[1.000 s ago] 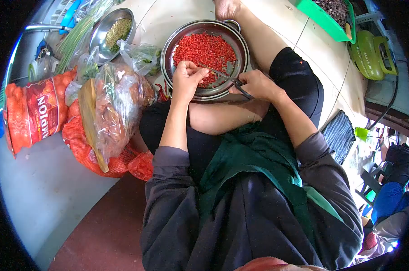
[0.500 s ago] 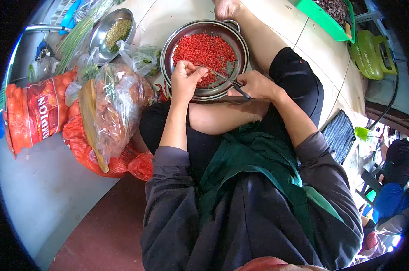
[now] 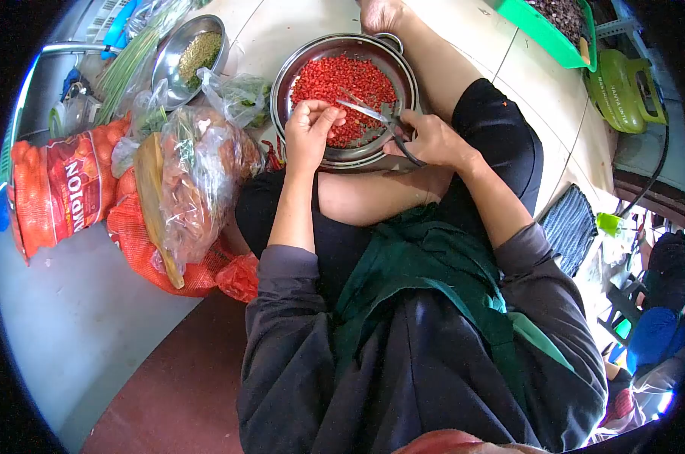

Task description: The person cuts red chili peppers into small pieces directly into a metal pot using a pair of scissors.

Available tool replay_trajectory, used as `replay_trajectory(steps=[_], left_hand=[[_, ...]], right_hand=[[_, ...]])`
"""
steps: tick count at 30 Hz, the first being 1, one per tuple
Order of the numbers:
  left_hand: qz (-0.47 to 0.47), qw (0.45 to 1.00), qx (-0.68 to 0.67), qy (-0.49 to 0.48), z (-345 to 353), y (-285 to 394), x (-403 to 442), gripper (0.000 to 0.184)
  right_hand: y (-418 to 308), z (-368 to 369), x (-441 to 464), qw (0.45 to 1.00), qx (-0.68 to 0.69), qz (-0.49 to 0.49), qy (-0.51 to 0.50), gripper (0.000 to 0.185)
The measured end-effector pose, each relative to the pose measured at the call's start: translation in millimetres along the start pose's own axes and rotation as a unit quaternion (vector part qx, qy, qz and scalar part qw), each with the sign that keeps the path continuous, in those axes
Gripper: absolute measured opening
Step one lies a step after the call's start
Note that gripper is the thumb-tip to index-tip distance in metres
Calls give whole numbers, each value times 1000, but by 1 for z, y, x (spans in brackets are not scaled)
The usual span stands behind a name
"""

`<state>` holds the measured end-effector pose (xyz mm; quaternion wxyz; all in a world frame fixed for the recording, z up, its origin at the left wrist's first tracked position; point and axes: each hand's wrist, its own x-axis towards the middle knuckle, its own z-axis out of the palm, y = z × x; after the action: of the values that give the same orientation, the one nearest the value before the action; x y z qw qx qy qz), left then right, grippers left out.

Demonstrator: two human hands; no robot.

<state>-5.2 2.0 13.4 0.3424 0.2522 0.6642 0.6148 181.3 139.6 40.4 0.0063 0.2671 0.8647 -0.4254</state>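
Your right hand (image 3: pixel 439 144) grips scissors (image 3: pixel 369 112) by their handles, the surest hold on likely light, stiff metal, above a pan (image 3: pixel 342 47) of chopped chilies (image 3: pixel 342 79); your left hand's (image 3: pixel 310 132) fingers pinch together, contents unclear.

Scissors (image 3: pixel 369 113) in R hand (image 3: pixel 434 142): blades now wider apart vs. ½ sec ago.

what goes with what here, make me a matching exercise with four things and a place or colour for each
1. scissors
2. chopped red pieces
3. gas cylinder
4. woven cloth

A. olive green
B. lying in the round pan
C. dark blue-grey
D. held in the right hand

Pairs: 1-D, 2-B, 3-A, 4-C
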Motion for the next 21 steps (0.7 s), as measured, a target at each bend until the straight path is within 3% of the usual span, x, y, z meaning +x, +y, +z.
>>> replay_trajectory(steps=[6,9,12,17,21], left_hand=[[9,992,113,53,-7,11,-1,16],[33,982,112,151,-37,7,5,15],[-35,964,119,237,-75,11,5,16],[-183,937,288,78,-109,-3,-4,23],[-206,867,453,9,-107,-20,7,23]], right_hand=[[10,1,-7,966,-173,-90,171,40],[9,-1,-16,956,-249,-71,139,40],[1,-2,-23,950,-276,-79,119,38],[7,6,-24,943,-322,-42,68,32],[4,5,-24,946,-317,-25,62,31]])
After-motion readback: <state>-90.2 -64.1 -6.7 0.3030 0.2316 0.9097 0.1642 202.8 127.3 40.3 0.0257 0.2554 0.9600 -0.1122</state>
